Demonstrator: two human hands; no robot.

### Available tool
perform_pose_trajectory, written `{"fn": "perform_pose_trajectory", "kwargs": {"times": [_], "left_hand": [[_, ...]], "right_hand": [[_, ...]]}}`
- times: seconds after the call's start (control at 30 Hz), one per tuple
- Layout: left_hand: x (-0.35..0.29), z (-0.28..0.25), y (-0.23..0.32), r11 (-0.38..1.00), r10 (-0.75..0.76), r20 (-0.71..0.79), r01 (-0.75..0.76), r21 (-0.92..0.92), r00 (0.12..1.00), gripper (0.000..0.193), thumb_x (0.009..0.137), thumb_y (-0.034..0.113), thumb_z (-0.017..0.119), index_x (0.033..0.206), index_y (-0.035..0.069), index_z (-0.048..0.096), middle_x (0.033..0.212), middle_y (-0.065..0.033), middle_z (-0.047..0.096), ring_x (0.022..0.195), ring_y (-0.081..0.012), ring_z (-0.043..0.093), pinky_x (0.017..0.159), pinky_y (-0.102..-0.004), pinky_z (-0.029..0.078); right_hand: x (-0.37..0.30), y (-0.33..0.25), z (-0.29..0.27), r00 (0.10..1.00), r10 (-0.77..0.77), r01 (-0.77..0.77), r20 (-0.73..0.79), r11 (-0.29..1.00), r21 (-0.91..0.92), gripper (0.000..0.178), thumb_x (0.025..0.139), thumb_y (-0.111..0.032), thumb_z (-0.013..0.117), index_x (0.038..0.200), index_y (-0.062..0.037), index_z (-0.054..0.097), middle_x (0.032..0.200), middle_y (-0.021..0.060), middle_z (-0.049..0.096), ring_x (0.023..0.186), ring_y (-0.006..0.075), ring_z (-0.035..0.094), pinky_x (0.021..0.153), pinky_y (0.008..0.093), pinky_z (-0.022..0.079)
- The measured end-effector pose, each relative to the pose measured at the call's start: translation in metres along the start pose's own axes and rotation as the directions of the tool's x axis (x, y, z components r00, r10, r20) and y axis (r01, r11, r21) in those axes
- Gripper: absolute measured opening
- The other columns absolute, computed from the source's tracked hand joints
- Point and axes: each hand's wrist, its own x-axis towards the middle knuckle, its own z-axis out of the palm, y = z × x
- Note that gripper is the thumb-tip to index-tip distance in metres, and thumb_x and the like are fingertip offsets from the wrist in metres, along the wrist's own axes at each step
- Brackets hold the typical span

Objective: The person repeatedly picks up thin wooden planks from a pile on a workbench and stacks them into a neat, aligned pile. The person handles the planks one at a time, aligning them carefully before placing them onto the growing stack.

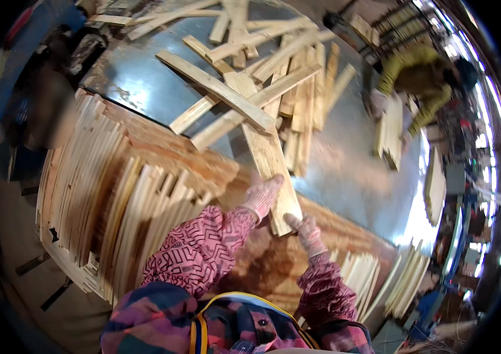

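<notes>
Both of my hands wear pale pinkish gloves and hold the near end of a wide wooden board (269, 158). My left hand (264, 196) is closed on its left edge. At the near right corner my right hand (306, 232) grips it, thumb on top. The far part of this board runs under crossed wooden strips (218, 88) in a loose heap, so its far end is partly hidden. More narrow strips (302, 118) lie just beyond it on the shiny metal table (339, 153).
Stacked wooden strips (79, 177) stand at my left on a brown wooden surface (262, 265). Smaller stacks (359, 274) are at the near right. Across the table, a person in yellow-green sleeves (421, 76) handles several boards (389, 133). A blurred dark shape (52, 112) is at far left.
</notes>
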Motion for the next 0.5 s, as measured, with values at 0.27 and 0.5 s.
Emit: {"fn": "perform_pose_trajectory", "kwargs": {"times": [0.27,0.5], "left_hand": [[-0.183,-0.033,-0.135,0.490,-0.377,0.361,-0.148,0.859,0.853,0.083,0.085,0.056,0.065,0.150,0.013,0.034,0.131,-0.0166,0.061,0.116,-0.0300,0.061,0.094,-0.0361,0.050],[-0.194,-0.114,-0.157,0.550,-0.118,0.402,-0.277,0.788,0.908,0.058,0.094,0.036,0.063,0.143,0.007,0.050,0.127,-0.0050,0.065,0.108,-0.0155,0.062,0.091,-0.0279,0.049]], "right_hand": [[-0.231,0.159,-0.009,0.941,0.060,-0.290,-0.333,0.652,-0.700,0.048,0.090,-0.034,0.071,0.128,-0.0049,0.062,0.122,0.0102,0.067,0.105,0.0246,0.066,0.089,0.0381,0.052],[-0.129,0.020,0.025,0.880,-0.213,-0.026,-0.425,0.871,-0.490,0.075,0.081,-0.052,0.070,0.143,-0.0155,0.052,0.147,0.0140,0.047,0.134,0.0302,0.047,0.112,0.0409,0.037]]}}
